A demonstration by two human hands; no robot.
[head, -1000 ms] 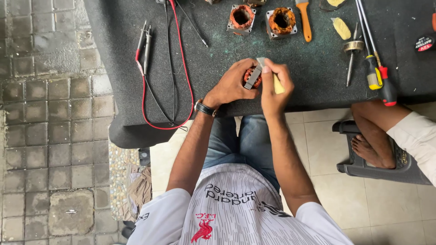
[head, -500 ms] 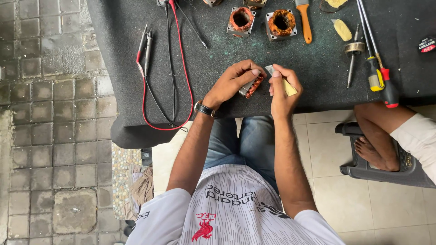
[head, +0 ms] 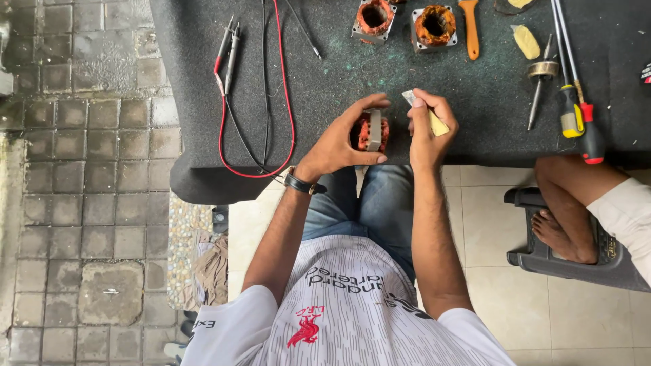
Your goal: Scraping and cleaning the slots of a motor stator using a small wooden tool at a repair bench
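Left grip (head: 339,146) wraps a small copper-wound stator (head: 369,132); right grip (head: 426,132) pinches a thin pale strip (head: 427,115).
Left to right: grey paving floor (head: 68,169); dark counter (head: 475,95) with red and black test leads (head: 261,102) and their probes (head: 227,47) at its left side; wristwatch (head: 302,183) on left wrist; left fingers curled round stator, thumb under, held at counter's near edge above the lap; right fingers pressed together on strip just beside stator, apart from it. Far edge of counter: two more copper-wound stators (head: 403,20), orange handle (head: 469,27). Right: yellow scrap (head: 527,41), screwdrivers (head: 576,102). Another person's bare foot (head: 559,234) on dark stool (head: 576,261), white sleeve (head: 627,217).
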